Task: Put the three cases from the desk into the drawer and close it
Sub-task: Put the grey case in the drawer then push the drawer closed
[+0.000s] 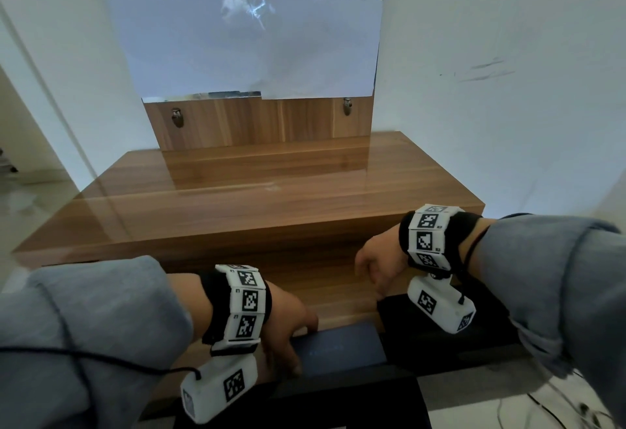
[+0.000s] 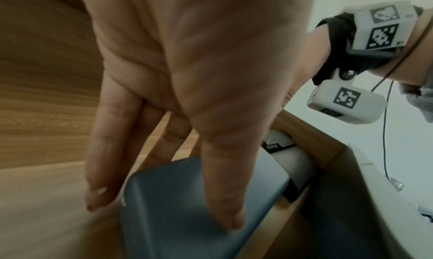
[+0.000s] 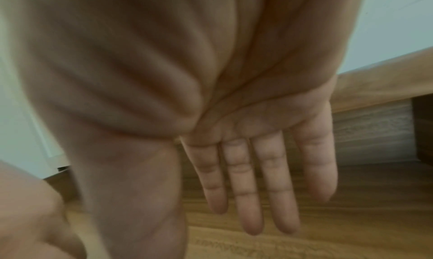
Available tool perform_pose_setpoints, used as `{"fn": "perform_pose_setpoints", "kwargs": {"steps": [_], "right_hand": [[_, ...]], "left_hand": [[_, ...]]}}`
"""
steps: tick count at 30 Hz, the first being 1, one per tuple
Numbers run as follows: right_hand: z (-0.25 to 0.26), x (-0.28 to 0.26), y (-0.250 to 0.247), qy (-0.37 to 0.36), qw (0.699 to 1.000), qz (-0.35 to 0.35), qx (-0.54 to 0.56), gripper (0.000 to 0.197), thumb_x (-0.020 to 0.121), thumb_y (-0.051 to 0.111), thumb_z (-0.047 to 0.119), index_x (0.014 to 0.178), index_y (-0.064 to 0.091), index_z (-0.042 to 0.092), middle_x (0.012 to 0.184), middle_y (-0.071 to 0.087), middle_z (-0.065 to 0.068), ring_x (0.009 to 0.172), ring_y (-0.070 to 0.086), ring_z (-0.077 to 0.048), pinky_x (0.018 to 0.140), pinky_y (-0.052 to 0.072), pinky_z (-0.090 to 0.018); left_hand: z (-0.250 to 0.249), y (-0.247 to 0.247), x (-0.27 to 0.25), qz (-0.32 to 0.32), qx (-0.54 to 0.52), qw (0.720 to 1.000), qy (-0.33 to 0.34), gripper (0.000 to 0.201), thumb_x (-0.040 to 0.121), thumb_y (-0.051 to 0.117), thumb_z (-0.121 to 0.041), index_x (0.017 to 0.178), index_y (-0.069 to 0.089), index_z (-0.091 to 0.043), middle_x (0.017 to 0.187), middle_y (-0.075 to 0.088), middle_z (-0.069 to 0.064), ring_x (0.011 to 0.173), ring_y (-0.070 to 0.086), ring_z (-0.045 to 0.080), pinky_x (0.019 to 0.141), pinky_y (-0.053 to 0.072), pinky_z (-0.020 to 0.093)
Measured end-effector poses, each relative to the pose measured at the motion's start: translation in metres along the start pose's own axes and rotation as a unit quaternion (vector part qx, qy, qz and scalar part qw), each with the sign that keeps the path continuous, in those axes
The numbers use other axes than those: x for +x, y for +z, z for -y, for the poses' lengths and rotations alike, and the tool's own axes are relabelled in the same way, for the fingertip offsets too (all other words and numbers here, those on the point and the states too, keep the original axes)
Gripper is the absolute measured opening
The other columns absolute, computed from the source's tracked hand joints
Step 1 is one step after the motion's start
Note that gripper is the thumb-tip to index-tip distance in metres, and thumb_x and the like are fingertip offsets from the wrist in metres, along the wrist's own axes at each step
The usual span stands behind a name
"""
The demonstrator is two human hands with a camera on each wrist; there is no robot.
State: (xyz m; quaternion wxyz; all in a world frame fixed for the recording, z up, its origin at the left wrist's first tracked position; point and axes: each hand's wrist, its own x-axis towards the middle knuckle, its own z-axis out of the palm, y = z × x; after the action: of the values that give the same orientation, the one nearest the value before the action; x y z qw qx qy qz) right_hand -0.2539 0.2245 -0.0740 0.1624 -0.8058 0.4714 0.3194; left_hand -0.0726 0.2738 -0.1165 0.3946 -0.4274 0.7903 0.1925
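Note:
A dark blue-grey case (image 1: pixel 335 349) lies low in the open drawer (image 1: pixel 338 306) under the desk top (image 1: pixel 257 198). My left hand (image 1: pixel 298 347) holds the case (image 2: pixel 178 207) by its left end. Its thumb (image 2: pixel 222 189) lies on top and its fingers (image 2: pixel 103 170) run down behind the edge. To the right, a black case (image 1: pixel 440 337) sits in the drawer, partly hidden by my right wrist camera. My right hand (image 1: pixel 376 276) hangs over the drawer, its fingers (image 3: pixel 257 189) straight and holding nothing. A pale object (image 2: pixel 295 163) shows beside the grey case; what it is I cannot tell.
The drawer's dark front panel (image 1: pixel 338 391) runs along the near edge. A wooden back panel with two metal hooks (image 1: pixel 176 117) rises behind the desk, with papers (image 1: pixel 250 38) above it. White walls (image 1: pixel 508 89) close in on the right. Cables (image 1: pixel 559 405) lie on the floor.

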Motion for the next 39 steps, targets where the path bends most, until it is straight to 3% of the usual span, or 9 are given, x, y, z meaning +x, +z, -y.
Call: {"fn": "perform_pose_setpoints", "kwargs": {"steps": [8, 12, 16, 19, 21, 24, 27, 36, 39], "right_hand": [[0.041, -0.042, 0.006, -0.056, 0.998, -0.002, 0.032, 0.057, 0.083, 0.068, 0.041, 0.133, 0.052, 0.018, 0.12, 0.061, -0.003, 0.11, 0.056, -0.02, 0.095, 0.045, -0.031], [0.068, -0.061, 0.017, -0.074, 0.996, 0.024, 0.036, 0.055, 0.08, 0.071, 0.044, 0.125, 0.058, 0.015, 0.116, 0.064, -0.004, 0.106, 0.058, -0.021, 0.09, 0.048, -0.032], [0.086, -0.066, 0.033, -0.077, 0.996, 0.037, -0.004, 0.034, 0.074, 0.079, 0.035, 0.098, 0.062, 0.017, 0.088, 0.061, 0.003, 0.093, 0.059, -0.02, 0.088, 0.053, -0.037], [0.091, -0.066, 0.041, -0.088, 0.995, 0.014, -0.049, 0.024, 0.08, 0.075, 0.024, 0.093, 0.06, 0.01, 0.077, 0.055, 0.0, 0.08, 0.054, -0.022, 0.062, 0.047, -0.023], [0.091, -0.068, 0.043, -0.09, 0.994, -0.009, -0.068, 0.023, 0.084, 0.071, 0.022, 0.096, 0.058, 0.007, 0.071, 0.05, 0.004, 0.067, 0.049, -0.016, 0.052, 0.036, -0.017], [0.087, -0.07, 0.044, -0.088, 0.993, -0.032, -0.069, 0.021, 0.085, 0.07, 0.023, 0.092, 0.053, 0.011, 0.07, 0.047, 0.007, 0.06, 0.043, -0.005, 0.05, 0.034, -0.014], [0.083, -0.065, 0.042, -0.085, 0.994, -0.046, -0.058, 0.021, 0.083, 0.072, 0.022, 0.089, 0.053, 0.013, 0.07, 0.048, 0.007, 0.06, 0.044, -0.006, 0.051, 0.034, -0.016], [0.069, -0.045, 0.023, -0.047, 0.991, -0.112, -0.058, 0.03, 0.081, 0.073, 0.023, 0.104, 0.056, 0.011, 0.097, 0.051, -0.001, 0.088, 0.049, -0.019, 0.053, 0.035, -0.018], [0.063, -0.038, 0.012, -0.021, 0.986, -0.154, -0.059, 0.044, 0.077, 0.077, 0.027, 0.108, 0.05, 0.014, 0.111, 0.049, -0.006, 0.097, 0.051, -0.024, 0.069, 0.045, -0.028]], "left_hand": [[-0.014, -0.001, -0.055, -0.064, -0.054, 0.996, -0.022, 0.069, 0.094, 0.033, -0.063, 0.135, 0.051, -0.011, 0.132, 0.058, 0.011, 0.119, 0.055, 0.029, 0.091, 0.042, 0.036], [-0.024, 0.018, -0.077, -0.063, -0.071, 0.995, 0.009, 0.067, 0.088, 0.05, -0.062, 0.123, 0.058, -0.006, 0.116, 0.064, 0.01, 0.099, 0.06, 0.027, 0.079, 0.045, 0.033], [-0.032, 0.033, -0.085, -0.076, 0.024, 0.997, -0.01, 0.054, 0.083, 0.065, -0.054, 0.113, 0.063, -0.008, 0.105, 0.069, 0.01, 0.09, 0.064, 0.031, 0.07, 0.049, 0.035], [-0.032, 0.039, -0.093, -0.127, 0.076, 0.989, -0.028, 0.045, 0.086, 0.065, -0.047, 0.114, 0.063, -0.013, 0.107, 0.068, 0.006, 0.085, 0.059, 0.024, 0.066, 0.047, 0.032], [-0.029, 0.041, -0.094, -0.144, 0.076, 0.986, -0.031, 0.046, 0.085, 0.066, -0.048, 0.116, 0.061, -0.014, 0.112, 0.067, 0.005, 0.093, 0.062, 0.026, 0.069, 0.047, 0.033], [-0.027, 0.041, -0.092, -0.179, 0.067, 0.981, -0.04, 0.052, 0.081, 0.07, -0.05, 0.119, 0.056, -0.017, 0.118, 0.061, 0.003, 0.101, 0.06, 0.026, 0.074, 0.047, 0.035], [-0.025, 0.038, -0.091, -0.214, 0.053, 0.974, -0.051, 0.064, 0.076, 0.075, -0.049, 0.125, 0.05, -0.018, 0.125, 0.053, 0.002, 0.11, 0.055, 0.025, 0.082, 0.047, 0.035], [0.0, 0.029, -0.069, -0.325, 0.052, 0.939, -0.102, 0.09, 0.071, 0.078, -0.049, 0.143, 0.036, -0.015, 0.145, 0.036, 0.003, 0.13, 0.04, 0.025, 0.104, 0.043, 0.041], [0.016, 0.025, -0.06, -0.355, 0.031, 0.927, -0.116, 0.095, 0.072, 0.077, -0.051, 0.147, 0.031, -0.014, 0.151, 0.029, 0.004, 0.137, 0.034, 0.027, 0.111, 0.038, 0.041]]}}
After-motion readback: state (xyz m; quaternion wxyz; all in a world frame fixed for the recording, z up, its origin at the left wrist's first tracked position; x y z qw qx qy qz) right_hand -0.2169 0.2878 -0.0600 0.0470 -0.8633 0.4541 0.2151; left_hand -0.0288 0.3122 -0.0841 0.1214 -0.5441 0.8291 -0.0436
